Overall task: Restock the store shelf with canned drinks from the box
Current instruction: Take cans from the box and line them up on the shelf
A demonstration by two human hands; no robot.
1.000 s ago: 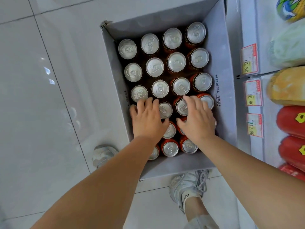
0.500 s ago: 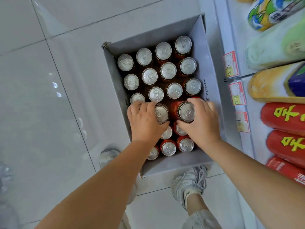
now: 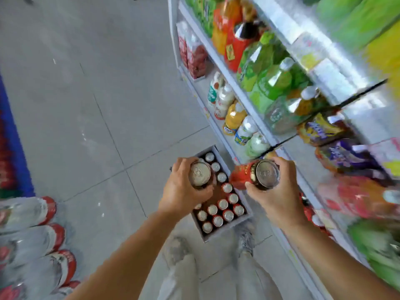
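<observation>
Both hands are up over the box [image 3: 225, 231], a can in each. The left hand [image 3: 181, 191] has its fingers curled round the left can [image 3: 199, 174], silver top facing the camera. The right hand [image 3: 279, 195] wraps fingers and thumb round the right can [image 3: 259, 174], a red one, tilted so its top also faces the camera. That hand hangs close to the front edge of the shelf [image 3: 238, 92]. The two held cans are near each other but apart. Left of the box there is wide open floor [image 3: 86, 105]. On the right, the box sits just beside the shelf's foot.

Inside the box, cans [image 3: 223, 204] stand upright along the shelf side and across the near end. A bare brown patch [image 3: 216, 194] of the bottom shows in the middle, and the left hand hides part of the rest. On the lower board, bottles [image 3: 233, 118] stand in a row, white, yellow and green. The boards above carry green and orange bottles, all blurred.

Grey tiles underfoot, two shoes [image 3: 245, 237] at the box's near end, and wrapped packs [image 3: 32, 234] with red ends lie at the far left.
</observation>
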